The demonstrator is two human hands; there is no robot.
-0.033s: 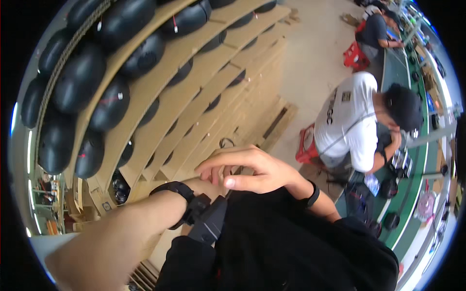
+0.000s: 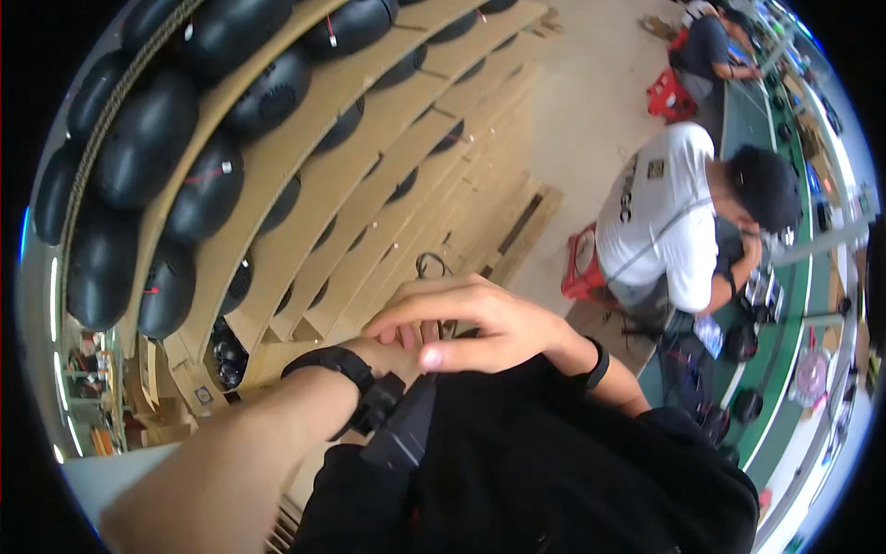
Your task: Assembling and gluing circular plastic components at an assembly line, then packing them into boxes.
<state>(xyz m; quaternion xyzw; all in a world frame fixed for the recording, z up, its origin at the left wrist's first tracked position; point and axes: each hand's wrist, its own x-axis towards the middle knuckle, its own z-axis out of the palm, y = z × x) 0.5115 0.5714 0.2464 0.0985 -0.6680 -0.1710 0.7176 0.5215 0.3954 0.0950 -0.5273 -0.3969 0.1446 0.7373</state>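
Note:
My two hands meet in front of my black top (image 2: pixel 554 443). My left forearm comes up from the lower left, with a black strap and a dark box-shaped device (image 2: pixel 377 403) at the wrist. Most of my left hand (image 2: pixel 380 353) is hidden behind the right one, and its fingers cannot be made out. My right hand (image 2: pixel 484 323) reaches in from the right and lies over the left hand. Its fingers are stretched out and slightly bent, with the thumb apart. A black band (image 2: pixel 598 364) circles the right wrist. No object shows in the right hand.
Cardboard-layered shelving (image 2: pixel 305 212) at left holds several rounded black shells (image 2: pixel 148 138). At right, a person in a white shirt (image 2: pixel 657 217) sits on a red stool (image 2: pixel 581 263) beside a green work line (image 2: pixel 784 369). Another person (image 2: pixel 706 51) works farther off. A wooden pallet (image 2: pixel 526 226) lies on the floor.
The view has shifted slightly, so the shelves and people sit a little farther left. My hands stay together in nearly the same pose.

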